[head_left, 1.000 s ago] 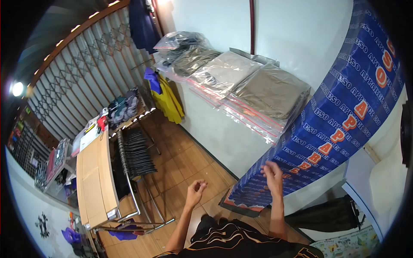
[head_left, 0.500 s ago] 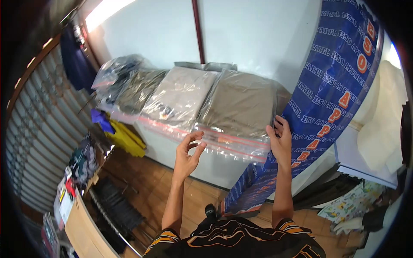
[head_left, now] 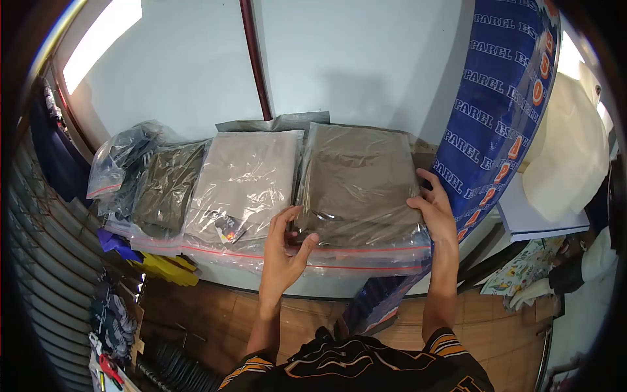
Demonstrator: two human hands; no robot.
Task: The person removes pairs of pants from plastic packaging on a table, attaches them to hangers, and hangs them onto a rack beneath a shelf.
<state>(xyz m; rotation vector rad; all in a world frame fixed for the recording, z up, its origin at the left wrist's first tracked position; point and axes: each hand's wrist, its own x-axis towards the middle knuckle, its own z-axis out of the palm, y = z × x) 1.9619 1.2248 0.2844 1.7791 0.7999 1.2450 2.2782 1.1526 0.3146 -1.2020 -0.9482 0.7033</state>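
A clear zip bag with a folded brown garment [head_left: 362, 179] lies on top of a stack on a ledge. My left hand [head_left: 282, 255] is at its lower left corner, fingers curved and thumb apart, touching or just over the plastic. At the bag's right edge is my right hand [head_left: 437, 209], its thumb resting over the side and its fingers spread. Neither hand is closed round the bag. To the left lies a bagged light grey garment [head_left: 251, 176] with a small printed tag [head_left: 228, 228]. Red zip strips run along the front edges of the bags.
Farther left are a bagged dark olive garment [head_left: 166, 189] and a crumpled clear bag [head_left: 124, 157]. A blue printed banner [head_left: 483, 111] stands right of the stack. Yellow cloth [head_left: 166, 268] hangs below the ledge. A cream mannequin torso [head_left: 562, 137] is at the right.
The view has shifted, bringing the bags nearer and lower left. My left hand has come closer to the brown garment's lower left corner; my right hand stays at its right edge.
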